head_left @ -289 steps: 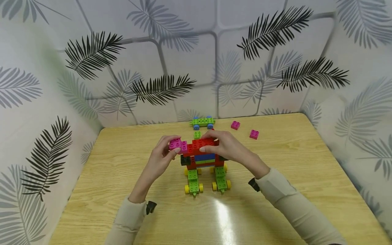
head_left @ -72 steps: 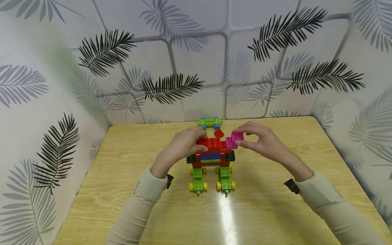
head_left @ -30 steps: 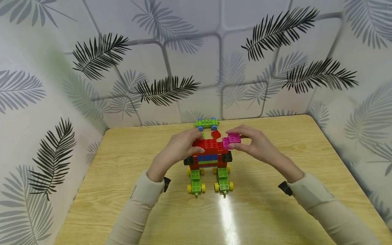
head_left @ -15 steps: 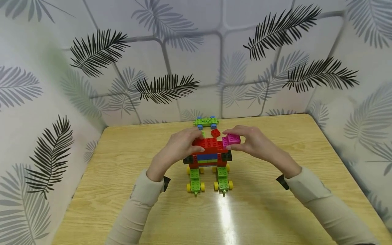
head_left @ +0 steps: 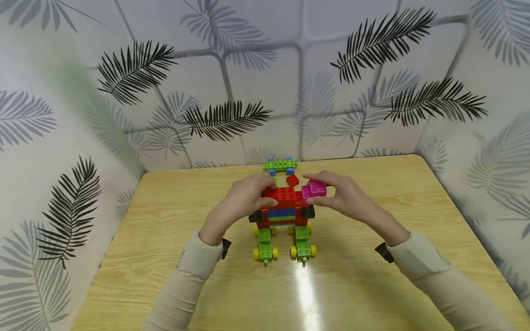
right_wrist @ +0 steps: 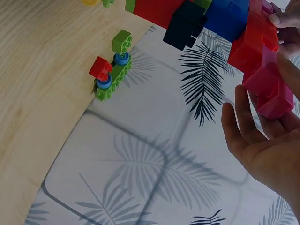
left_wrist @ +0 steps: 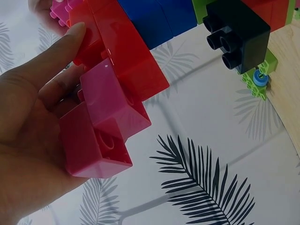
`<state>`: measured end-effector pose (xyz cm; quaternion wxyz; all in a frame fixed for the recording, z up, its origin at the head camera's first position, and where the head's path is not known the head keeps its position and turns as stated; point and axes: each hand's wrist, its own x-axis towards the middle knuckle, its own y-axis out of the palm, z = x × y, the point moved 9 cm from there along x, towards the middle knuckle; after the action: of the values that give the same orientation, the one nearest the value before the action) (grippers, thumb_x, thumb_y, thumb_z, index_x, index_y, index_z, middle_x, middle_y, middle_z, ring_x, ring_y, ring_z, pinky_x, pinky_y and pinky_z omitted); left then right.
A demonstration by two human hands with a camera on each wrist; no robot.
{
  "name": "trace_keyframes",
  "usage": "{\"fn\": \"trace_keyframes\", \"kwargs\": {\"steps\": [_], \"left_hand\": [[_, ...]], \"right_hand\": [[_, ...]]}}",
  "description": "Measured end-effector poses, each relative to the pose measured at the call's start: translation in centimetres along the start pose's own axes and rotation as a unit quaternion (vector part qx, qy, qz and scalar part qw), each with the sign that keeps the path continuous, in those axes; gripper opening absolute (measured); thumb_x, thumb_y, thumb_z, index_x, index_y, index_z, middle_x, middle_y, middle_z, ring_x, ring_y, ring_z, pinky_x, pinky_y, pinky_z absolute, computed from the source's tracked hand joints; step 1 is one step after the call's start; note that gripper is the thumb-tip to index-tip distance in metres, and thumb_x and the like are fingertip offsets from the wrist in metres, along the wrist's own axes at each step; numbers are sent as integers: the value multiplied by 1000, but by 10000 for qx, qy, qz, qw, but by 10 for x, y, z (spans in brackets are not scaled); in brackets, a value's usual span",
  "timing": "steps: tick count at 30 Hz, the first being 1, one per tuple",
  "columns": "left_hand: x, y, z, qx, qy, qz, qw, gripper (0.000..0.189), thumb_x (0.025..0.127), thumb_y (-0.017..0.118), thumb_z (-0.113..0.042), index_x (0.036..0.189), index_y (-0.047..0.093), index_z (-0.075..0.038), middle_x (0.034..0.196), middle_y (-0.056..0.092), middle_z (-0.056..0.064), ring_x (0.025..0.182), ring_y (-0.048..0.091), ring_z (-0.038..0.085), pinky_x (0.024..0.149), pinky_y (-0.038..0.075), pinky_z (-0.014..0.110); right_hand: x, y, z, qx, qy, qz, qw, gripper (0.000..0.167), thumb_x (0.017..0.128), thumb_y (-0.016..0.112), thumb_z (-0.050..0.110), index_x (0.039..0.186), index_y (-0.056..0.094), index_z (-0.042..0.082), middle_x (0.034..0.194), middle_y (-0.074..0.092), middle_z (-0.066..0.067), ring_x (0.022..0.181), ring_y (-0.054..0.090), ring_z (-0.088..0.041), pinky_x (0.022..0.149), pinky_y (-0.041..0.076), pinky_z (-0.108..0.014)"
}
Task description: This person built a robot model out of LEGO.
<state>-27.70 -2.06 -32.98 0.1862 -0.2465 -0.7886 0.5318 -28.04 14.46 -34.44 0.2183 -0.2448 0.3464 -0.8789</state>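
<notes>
A toy figure of building bricks stands on the table, with green wheeled legs (head_left: 302, 241), a blue middle (head_left: 280, 213), black side bricks (head_left: 307, 212) and red bricks (head_left: 285, 195) across the top. My left hand (head_left: 244, 195) grips the red top near its left end, thumb in front. Pink bricks (left_wrist: 105, 93) step outward from that end beneath the left palm. At the opposite end my right hand (head_left: 343, 195) pinches two stepped pink bricks (head_left: 316, 187) between thumb and fingers. Those pink bricks (right_wrist: 269, 84) meet the end of the red row in the right wrist view.
Behind the figure, a green wheeled base (head_left: 280, 165) with blue wheels sits near the table's back edge. A loose red brick (head_left: 292, 180) and a partly hidden green brick (right_wrist: 122, 41) lie before it. A leaf-patterned wall covering surrounds the wooden table (head_left: 165, 220).
Earlier my left hand worked on the left pink bricks while my right held the red top; the hands have swapped roles. Two loose pink bricks have left the back right; the right pink end has lowered slightly.
</notes>
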Motion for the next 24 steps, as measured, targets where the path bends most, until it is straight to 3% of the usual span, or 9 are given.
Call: {"fn": "trace_keyframes", "kwargs": {"steps": [4,11,13,20,24], "left_hand": [[0,0,0,-27,34,-41,10000,22,87,73,-26,101,64,-11,95,60,0,75,53,15,58,42,27],[0,-1,1,-6,16,-64,10000,23,87,73,-26,102,65,-11,96,60,0,76,53,15,59,43,28],[0,-1,2,-11,15,-62,10000,23,87,73,-26,102,64,-11,96,60,0,76,53,15,59,43,28],[-1,1,1,-44,13,-19,10000,22,87,73,-26,100,64,-11,94,59,0,74,52,15,59,42,27],[-1,0,0,-32,47,-48,10000,21,87,73,-25,99,64,-11,93,58,0,73,52,15,57,41,27]], "right_hand": [[-4,1,-10,503,649,-125,9965,58,91,68,31,142,48,13,132,57,-9,108,60,-26,93,48,-48],[-7,2,-16,749,1255,-240,9890,47,96,58,38,134,57,11,117,65,-8,78,62,-20,70,53,-36],[-6,2,-17,917,1381,-223,9859,45,97,56,39,133,58,11,113,67,-7,76,62,-21,68,53,-36],[-6,7,-24,1690,2048,24,9641,44,97,55,41,130,61,11,127,60,-11,91,64,-23,72,55,-34],[-6,7,-27,1911,2292,93,9544,45,96,57,41,128,62,11,123,62,-11,93,62,-23,75,53,-35]]}}
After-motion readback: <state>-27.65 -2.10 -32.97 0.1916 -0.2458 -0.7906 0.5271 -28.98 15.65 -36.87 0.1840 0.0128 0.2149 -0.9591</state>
